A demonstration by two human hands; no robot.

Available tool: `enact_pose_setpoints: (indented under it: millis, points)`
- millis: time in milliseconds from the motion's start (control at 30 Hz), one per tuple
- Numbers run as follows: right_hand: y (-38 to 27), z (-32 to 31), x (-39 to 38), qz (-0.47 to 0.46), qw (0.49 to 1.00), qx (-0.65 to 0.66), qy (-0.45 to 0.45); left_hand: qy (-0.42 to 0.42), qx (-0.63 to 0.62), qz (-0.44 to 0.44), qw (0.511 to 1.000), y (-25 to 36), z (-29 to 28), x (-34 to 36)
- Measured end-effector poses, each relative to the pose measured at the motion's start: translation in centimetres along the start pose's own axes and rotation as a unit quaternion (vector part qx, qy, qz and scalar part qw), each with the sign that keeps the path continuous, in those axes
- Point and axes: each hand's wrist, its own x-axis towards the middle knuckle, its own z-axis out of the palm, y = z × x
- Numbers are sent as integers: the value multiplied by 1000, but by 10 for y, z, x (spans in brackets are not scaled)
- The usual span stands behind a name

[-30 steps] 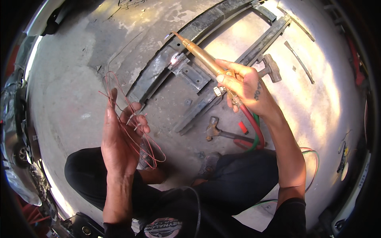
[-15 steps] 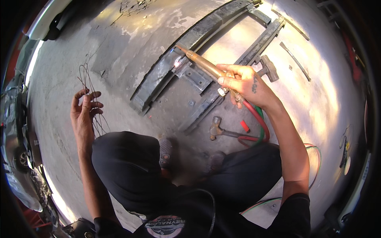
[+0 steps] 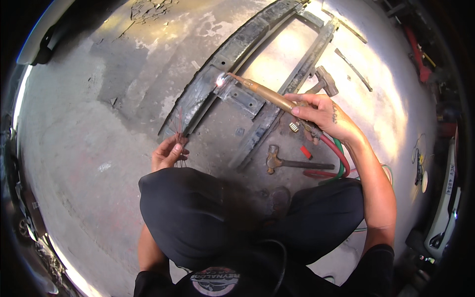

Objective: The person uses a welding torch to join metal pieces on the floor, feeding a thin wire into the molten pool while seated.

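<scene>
My right hand (image 3: 322,115) grips a brass torch (image 3: 269,96) with red and green hoses (image 3: 331,144) trailing from its rear. Its nozzle is angled toward a bright spot (image 3: 220,79) where a flat bracket (image 3: 245,101) meets a dark curved metal beam (image 3: 247,32). My left hand (image 3: 169,152) pinches a bundle of thin wire rods (image 3: 178,119) beside the beam's near end, partly behind my raised knee. A ball-peen hammer (image 3: 273,159) and a small red object (image 3: 306,152) lie below the torch, on the concrete floor (image 3: 79,114).
A straight rail (image 3: 307,67) runs parallel to the beam. A heavier hammer (image 3: 326,80) and a flat bar (image 3: 354,69) lie to the right. Wires and small tools (image 3: 421,171) are farther right. Red equipment (image 3: 418,59) and a white panel (image 3: 445,208) sit at the right rim, vehicles at the left.
My left hand swung out to the left, then came back rightward beside the beam with the wires. The torch tip has lowered toward the bright spot; my left knee is raised higher.
</scene>
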Motion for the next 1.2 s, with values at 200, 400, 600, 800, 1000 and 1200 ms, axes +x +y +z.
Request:
enact_pose_setpoints:
  millis: [200,400,600,800,1000,1200]
  points:
    - [-15,5,5,28,1000,-6,11,17,32,-4,999,-25,0,6]
    - [-37,5,7,43,999,-3,3,29,-4,16,999,-7,5,32]
    - [-27,17,8,31,999,5,35,12,-43,34,998,27,4,45]
    - [-1,14,22,27,999,31,22,-10,-23,-27,999,-4,-15,17]
    - [4,10,21,20,999,42,10,-6,26,-27,999,-18,-18,15]
    - [8,8,20,21,1000,10,-8,-5,57,-30,998,-21,-20,18]
